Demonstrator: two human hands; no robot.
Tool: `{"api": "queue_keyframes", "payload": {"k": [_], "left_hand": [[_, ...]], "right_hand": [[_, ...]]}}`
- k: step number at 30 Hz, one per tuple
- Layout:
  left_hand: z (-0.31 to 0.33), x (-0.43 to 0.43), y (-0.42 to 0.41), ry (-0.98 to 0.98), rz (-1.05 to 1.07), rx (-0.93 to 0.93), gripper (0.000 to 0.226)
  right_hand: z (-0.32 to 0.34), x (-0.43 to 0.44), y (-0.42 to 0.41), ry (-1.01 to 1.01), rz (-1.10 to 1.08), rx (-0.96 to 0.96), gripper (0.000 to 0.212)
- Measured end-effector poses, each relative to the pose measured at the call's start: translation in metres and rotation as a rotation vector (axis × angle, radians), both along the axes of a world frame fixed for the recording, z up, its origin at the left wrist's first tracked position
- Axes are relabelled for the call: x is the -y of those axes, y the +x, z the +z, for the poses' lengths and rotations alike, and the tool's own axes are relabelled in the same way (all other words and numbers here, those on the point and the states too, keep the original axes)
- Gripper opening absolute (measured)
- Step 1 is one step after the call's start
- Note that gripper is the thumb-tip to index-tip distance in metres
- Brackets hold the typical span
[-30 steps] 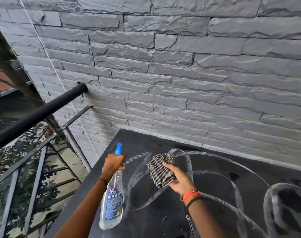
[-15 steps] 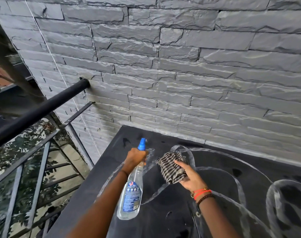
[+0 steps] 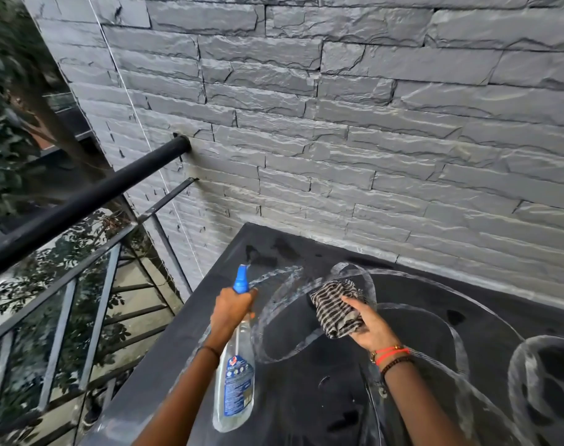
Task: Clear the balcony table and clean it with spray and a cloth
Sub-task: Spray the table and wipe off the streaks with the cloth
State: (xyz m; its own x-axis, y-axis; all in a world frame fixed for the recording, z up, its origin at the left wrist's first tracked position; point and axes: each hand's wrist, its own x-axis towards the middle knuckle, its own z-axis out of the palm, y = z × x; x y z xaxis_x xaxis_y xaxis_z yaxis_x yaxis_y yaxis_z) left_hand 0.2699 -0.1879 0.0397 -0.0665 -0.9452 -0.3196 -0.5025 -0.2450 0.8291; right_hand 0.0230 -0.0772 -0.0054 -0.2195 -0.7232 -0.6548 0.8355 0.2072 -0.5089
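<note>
The spray bottle (image 3: 233,355) bears a blue label (image 3: 238,389) with a red emblem; its print is too small to read.

Two hands show: one left hand (image 3: 231,312) and one right hand (image 3: 372,329). One spray bottle (image 3: 235,387), with one blue nozzle, sits inside the curled left fingers (image 3: 247,297). One striped cloth (image 3: 335,312) is bunched in the right fingers (image 3: 351,302). One dark bench (image 3: 306,397) lies beneath both sets of fingers. Behind the right fingers the wrist carries at least two bracelets (image 3: 391,352), one red-orange, one dark-beaded. Behind the left fingers is one thin dark band (image 3: 211,349). Left of the left fingers runs one thick black handrail (image 3: 91,201).
</note>
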Motion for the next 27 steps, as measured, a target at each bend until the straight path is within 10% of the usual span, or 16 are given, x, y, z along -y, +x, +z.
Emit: {"api": "queue_keyframes", "payload": {"k": [16,27], "left_hand": [[-0.02,-0.106,0.014,0.111,-0.233,0.004,0.025],[-0.024,-0.133,0.082,0.083,-0.01,0.006,0.038]], "right_hand": [[-0.02,-0.017,0.03,-0.016,0.183,-0.205,0.011],[-0.021,-0.04,0.062,-0.007,0.1,-0.127,0.021]]}}
